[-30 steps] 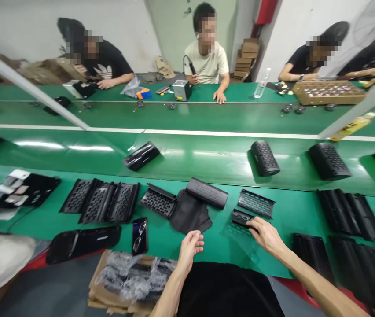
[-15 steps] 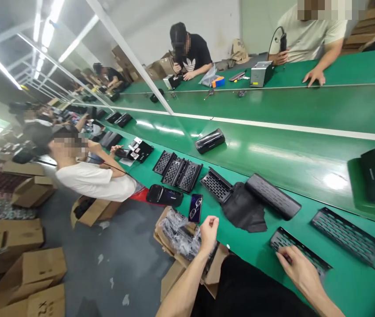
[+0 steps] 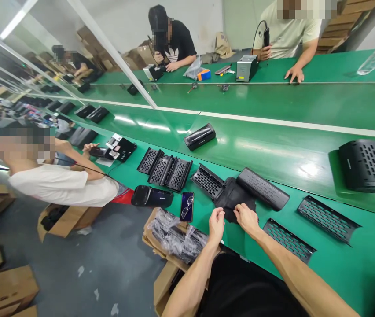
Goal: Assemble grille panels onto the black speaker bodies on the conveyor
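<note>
My left hand [image 3: 216,223] is closed in a pinch just over the table's near edge, by the lower left corner of a black cloth [image 3: 232,198]. Opposite it, my right hand [image 3: 247,218] has its fingers pinched together above the cloth's near part. Whatever either hand holds is too small or hidden to make out. Right of my right hand lies a black perforated panel [image 3: 289,240], with a second perforated panel [image 3: 329,219] beyond it. A black slotted housing [image 3: 262,188] rests against the cloth, and another perforated panel [image 3: 208,181] touches its left side.
A phone with glasses on it [image 3: 187,207] and a black casing [image 3: 152,196] lie left. An open carton [image 3: 151,237] of wrapped parts stands below the table edge. Speakers [image 3: 367,166] sit on the green belt [image 3: 256,152]. A co-worker [image 3: 65,182] sits at left; others work across.
My right hand has left the near perforated panel and moved left to the cloth, close to my left hand. The view has turned slightly right.
</note>
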Motion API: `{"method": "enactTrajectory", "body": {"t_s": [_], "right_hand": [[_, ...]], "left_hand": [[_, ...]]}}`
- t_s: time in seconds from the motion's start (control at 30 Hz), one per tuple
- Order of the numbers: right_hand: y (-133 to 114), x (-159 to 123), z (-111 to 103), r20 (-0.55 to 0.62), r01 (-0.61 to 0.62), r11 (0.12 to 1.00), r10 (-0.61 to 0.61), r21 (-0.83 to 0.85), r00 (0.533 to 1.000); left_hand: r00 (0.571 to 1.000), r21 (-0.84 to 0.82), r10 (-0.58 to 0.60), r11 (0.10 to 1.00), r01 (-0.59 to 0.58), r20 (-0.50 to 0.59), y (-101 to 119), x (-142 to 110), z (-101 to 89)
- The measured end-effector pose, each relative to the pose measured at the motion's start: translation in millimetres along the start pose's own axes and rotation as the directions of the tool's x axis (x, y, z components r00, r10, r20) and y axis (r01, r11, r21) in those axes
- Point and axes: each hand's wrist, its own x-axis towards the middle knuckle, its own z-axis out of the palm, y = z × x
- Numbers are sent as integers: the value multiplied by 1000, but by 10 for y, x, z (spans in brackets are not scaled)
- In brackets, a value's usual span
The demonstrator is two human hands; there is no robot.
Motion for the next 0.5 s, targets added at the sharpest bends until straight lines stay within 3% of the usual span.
{"method": "enactTrajectory", "body": {"t_s": [0.3, 0.4, 0.5], "right_hand": [[-17, -40, 0, -1, 9, 989, -9, 145, 1000], [37, -126, -156, -15, 61, 954, -59, 294, 998], [182, -346, -416, -6, 143, 863, -161, 484, 987]], "left_hand": [[998, -31, -57, 998, 58, 32, 13, 102, 95], [996, -36, -79, 996, 80, 31, 43, 104, 92], [993, -77, -109, 991, 113, 53, 90, 33, 149]]}}
